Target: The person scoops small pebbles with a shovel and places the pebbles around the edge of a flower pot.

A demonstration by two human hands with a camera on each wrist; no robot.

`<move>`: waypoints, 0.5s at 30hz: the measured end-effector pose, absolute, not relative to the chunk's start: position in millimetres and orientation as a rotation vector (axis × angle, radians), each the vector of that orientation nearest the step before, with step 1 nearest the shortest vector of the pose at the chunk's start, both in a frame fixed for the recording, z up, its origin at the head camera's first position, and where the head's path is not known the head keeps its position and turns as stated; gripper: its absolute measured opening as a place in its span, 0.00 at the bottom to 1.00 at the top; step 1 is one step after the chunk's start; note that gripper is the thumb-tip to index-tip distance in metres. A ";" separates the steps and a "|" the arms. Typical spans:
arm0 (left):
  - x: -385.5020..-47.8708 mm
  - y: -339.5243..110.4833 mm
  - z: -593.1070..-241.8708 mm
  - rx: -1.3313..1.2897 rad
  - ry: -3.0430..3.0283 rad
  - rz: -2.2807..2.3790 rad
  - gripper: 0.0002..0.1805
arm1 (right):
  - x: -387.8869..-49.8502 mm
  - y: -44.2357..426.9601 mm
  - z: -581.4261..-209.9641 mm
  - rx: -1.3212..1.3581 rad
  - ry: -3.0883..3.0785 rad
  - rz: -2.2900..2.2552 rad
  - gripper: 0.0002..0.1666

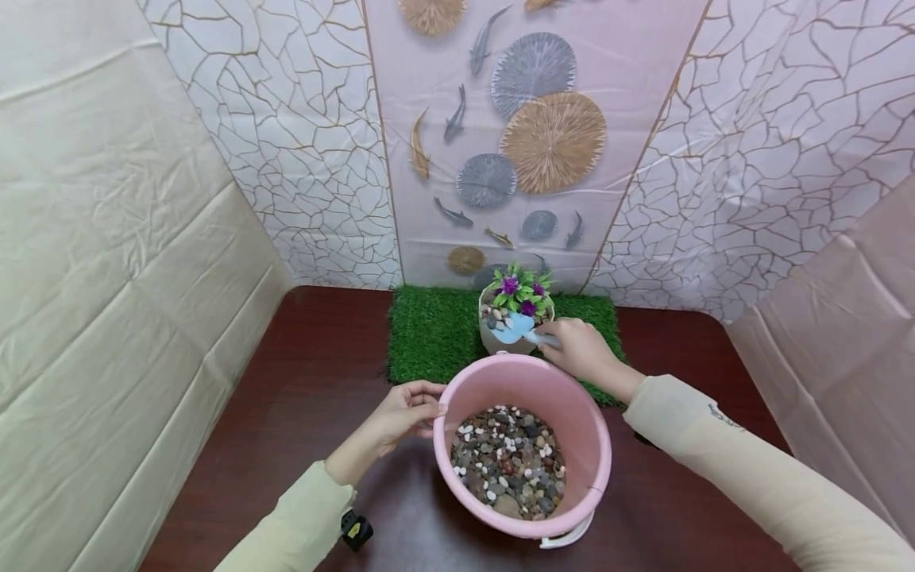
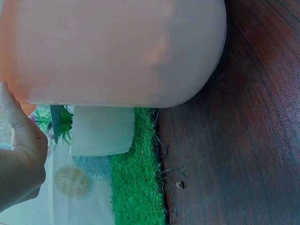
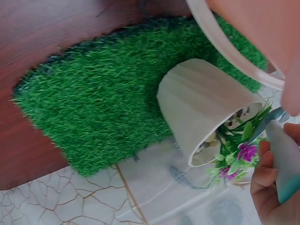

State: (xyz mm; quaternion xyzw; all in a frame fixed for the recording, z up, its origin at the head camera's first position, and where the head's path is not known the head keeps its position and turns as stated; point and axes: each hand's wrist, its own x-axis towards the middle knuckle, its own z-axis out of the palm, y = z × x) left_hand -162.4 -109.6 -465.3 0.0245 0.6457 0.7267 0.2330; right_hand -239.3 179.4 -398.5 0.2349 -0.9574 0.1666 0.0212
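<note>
A pink bucket [image 1: 596,445] with a white handle [image 1: 568,540] stands on the table, with many mixed pebbles [image 1: 507,461] in it. My left hand [image 1: 403,415] grips the bucket's left rim, thumb at the edge and fingers outside. In my right hand [image 1: 582,349] is a small trowel [image 1: 515,327], held by its pale handle [image 3: 283,161]. Its light blue blade is over the near rim of a white flowerpot [image 3: 201,93]. Pebbles [image 1: 493,318] and a purple-flowered plant [image 3: 246,151] fill the pot. Whether the blade carries pebbles is hard to tell.
The pot stands on a green artificial grass mat [image 1: 429,334] at the table's back, just behind the bucket. Dark reddish wood makes up the table [image 1: 307,381]. A patterned cloth [image 1: 322,159] hangs behind, with beige cloth [image 1: 143,238] along both sides.
</note>
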 end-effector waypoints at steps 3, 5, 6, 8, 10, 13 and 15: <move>-162.3 -109.9 -465.2 0.068 1.775 2.000 0.25 | -237.1 185.1 -399.4 0.759 -2.963 0.480 0.15; -162.3 -110.0 -465.3 0.068 1.774 2.001 0.25 | -235.8 188.0 -400.1 0.780 -2.962 0.455 0.15; -162.4 -110.0 -465.5 0.068 1.773 2.002 0.25 | -235.3 189.3 -400.5 0.790 -2.962 0.450 0.15; -162.6 -110.0 -466.0 0.068 1.772 2.002 0.24 | -234.4 192.7 -402.2 0.806 -2.957 0.434 0.15; -162.6 -110.0 -466.3 0.066 1.774 2.001 0.24 | -233.1 197.3 -404.5 0.824 -2.945 0.432 0.15; -162.6 -109.7 -466.5 0.067 1.779 2.000 0.24 | -231.7 205.5 -409.0 0.847 -2.921 0.435 0.15; -162.5 -109.6 -466.1 0.069 1.781 2.000 0.24 | -230.4 210.9 -411.5 0.861 -2.906 0.449 0.16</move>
